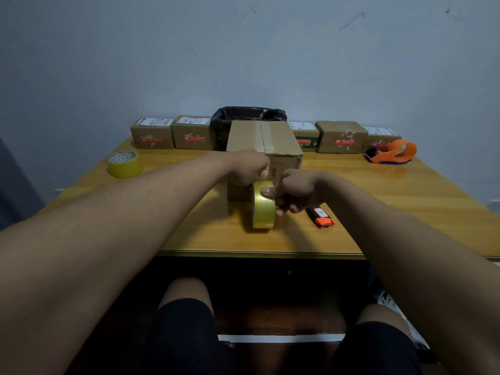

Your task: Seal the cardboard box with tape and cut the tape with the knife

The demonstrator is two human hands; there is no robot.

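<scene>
A brown cardboard box (281,143) stands in the middle of the wooden table (392,190), with a strip of tape along its top seam. A yellow tape roll (263,212) stands on edge in front of the box. My right hand (293,192) grips the roll, thumb on its outer face. My left hand (247,167) is closed against the box's front face just above the roll; the tape end it seems to pinch is hidden. An orange and black knife (320,217) lies on the table right of the roll.
Several small labelled boxes (153,133) line the table's back edge, with a black bin bag (243,117) behind the main box. A second yellow tape roll (125,164) lies at back left. An orange tape dispenser (392,152) sits at back right.
</scene>
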